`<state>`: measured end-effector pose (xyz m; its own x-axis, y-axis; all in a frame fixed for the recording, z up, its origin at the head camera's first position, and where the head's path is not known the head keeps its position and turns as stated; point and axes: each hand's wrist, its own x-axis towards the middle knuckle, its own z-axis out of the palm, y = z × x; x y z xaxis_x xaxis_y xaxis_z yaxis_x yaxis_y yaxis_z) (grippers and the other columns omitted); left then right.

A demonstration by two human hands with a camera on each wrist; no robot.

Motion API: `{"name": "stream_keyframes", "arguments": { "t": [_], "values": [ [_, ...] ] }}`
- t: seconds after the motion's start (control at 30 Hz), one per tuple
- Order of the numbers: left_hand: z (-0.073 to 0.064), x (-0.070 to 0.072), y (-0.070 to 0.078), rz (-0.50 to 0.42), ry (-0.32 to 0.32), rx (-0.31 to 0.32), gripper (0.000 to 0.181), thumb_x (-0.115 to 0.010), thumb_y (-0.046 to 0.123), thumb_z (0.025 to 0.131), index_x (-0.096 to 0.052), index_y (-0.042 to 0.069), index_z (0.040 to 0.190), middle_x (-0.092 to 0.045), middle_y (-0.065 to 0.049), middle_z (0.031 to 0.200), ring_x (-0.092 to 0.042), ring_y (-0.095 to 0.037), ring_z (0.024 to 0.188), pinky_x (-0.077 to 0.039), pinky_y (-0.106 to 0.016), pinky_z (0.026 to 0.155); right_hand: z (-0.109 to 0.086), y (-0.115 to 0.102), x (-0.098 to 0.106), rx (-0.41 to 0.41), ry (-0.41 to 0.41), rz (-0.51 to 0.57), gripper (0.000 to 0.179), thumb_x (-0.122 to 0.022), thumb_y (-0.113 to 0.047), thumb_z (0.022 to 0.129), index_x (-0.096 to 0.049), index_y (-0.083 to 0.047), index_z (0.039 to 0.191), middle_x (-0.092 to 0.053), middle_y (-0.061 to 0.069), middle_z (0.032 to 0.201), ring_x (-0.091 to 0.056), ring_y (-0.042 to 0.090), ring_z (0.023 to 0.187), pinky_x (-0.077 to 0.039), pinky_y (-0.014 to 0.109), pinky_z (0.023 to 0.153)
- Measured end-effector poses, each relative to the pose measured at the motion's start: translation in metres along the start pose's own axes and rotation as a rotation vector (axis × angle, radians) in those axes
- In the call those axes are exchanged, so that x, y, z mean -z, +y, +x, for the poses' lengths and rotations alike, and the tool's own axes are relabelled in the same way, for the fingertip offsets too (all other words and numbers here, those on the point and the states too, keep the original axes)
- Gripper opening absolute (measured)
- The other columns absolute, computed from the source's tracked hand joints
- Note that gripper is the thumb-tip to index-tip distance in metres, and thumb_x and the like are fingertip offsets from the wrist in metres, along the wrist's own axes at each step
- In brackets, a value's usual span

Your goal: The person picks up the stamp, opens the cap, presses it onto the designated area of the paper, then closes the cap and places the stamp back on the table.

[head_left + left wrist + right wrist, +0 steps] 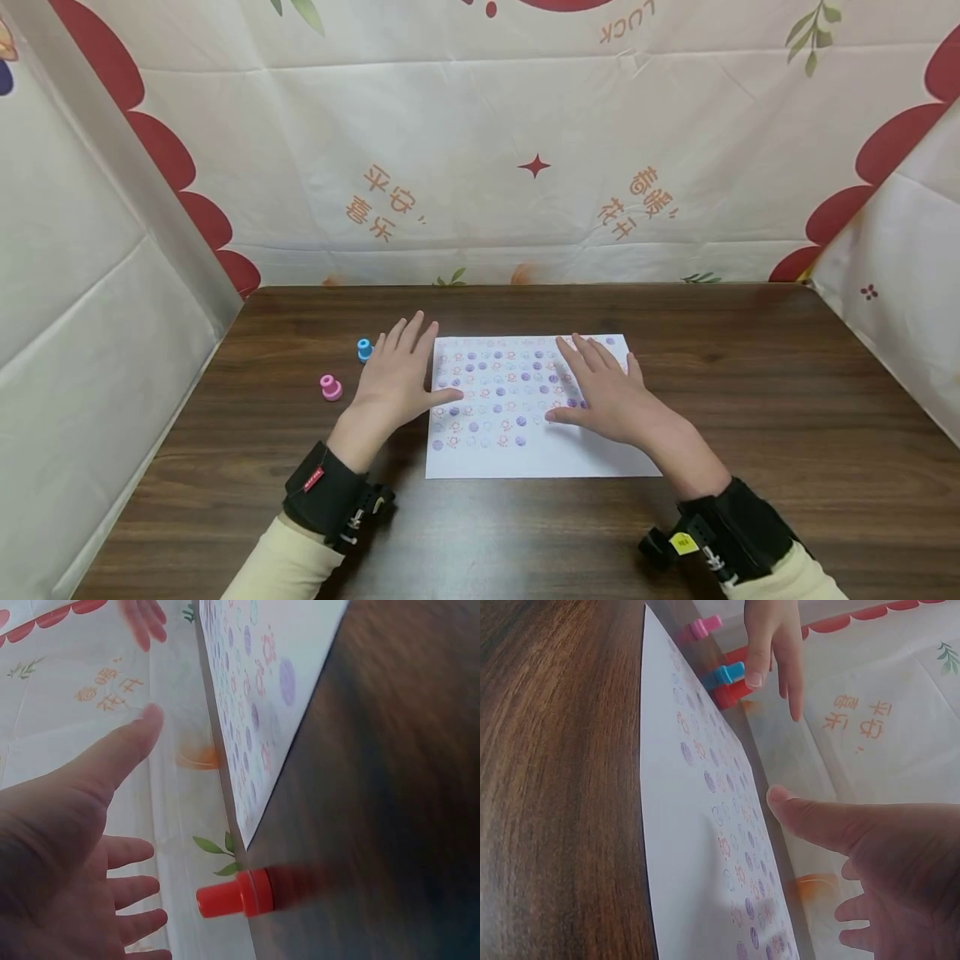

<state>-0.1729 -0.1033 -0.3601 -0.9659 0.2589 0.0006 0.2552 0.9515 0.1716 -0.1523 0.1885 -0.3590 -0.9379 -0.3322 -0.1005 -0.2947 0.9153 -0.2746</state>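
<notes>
A white sheet of paper [480,460] lies on the table, covered in rows of small purple, red and pale blue stamped prints. Fingers spread, my left hand [393,379] hovers at the sheet's left edge and holds nothing. Over the right part of the sheet is my right hand [607,396], its fingers spread too and nothing in them. A blue stamp [364,350] and a pink stamp [331,387] stand left of my left hand. The left wrist view shows a red stamp [240,894] near that hand; in the head view the hand hides it.
The dark wooden table [750,375] extends around the paper. A white printed cloth [480,150] with red scallops hangs behind it, and more white cloth borders the left and right sides. Each wrist wears a black strap with a camera.
</notes>
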Motion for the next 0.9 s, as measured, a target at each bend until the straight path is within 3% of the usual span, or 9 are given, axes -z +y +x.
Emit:
{"name": "stream_keyframes", "arguments": {
  "t": [0.23,0.47,0.9],
  "values": [
    [-0.003,-0.001,-0.008,-0.046,0.015,-0.001,0.098,-0.079,0.053,0.080,-0.033,0.011,0.156,-0.022,-0.015,0.166,-0.024,-0.036,0.152,-0.031,-0.052,0.120,-0.001,0.003,-0.003,0.009,-0.001,0.002,0.101,-0.075,-0.050,0.084,-0.021,-0.011,0.159,-0.020,0.022,0.164,-0.020,0.047,0.150,-0.008,0.080,0.111],
    [-0.003,0.009,-0.015,-0.087,-0.020,0.009,0.084,-0.079,0.044,0.083,-0.041,0.014,0.152,-0.029,-0.013,0.164,-0.029,-0.034,0.151,-0.050,-0.053,0.103,-0.005,0.005,-0.001,-0.009,-0.009,-0.003,0.101,-0.075,-0.050,0.083,-0.020,-0.011,0.159,-0.021,0.023,0.164,-0.020,0.046,0.150,-0.009,0.080,0.111],
    [-0.002,0.013,-0.018,-0.089,-0.074,-0.005,0.072,-0.083,0.028,0.082,-0.051,0.011,0.144,-0.044,-0.014,0.155,-0.048,-0.035,0.139,-0.053,-0.051,0.099,-0.010,0.014,-0.002,-0.014,-0.026,-0.025,0.100,-0.076,-0.047,0.085,-0.020,-0.011,0.159,-0.021,0.022,0.164,-0.021,0.046,0.149,-0.011,0.079,0.111]
  ]
}}
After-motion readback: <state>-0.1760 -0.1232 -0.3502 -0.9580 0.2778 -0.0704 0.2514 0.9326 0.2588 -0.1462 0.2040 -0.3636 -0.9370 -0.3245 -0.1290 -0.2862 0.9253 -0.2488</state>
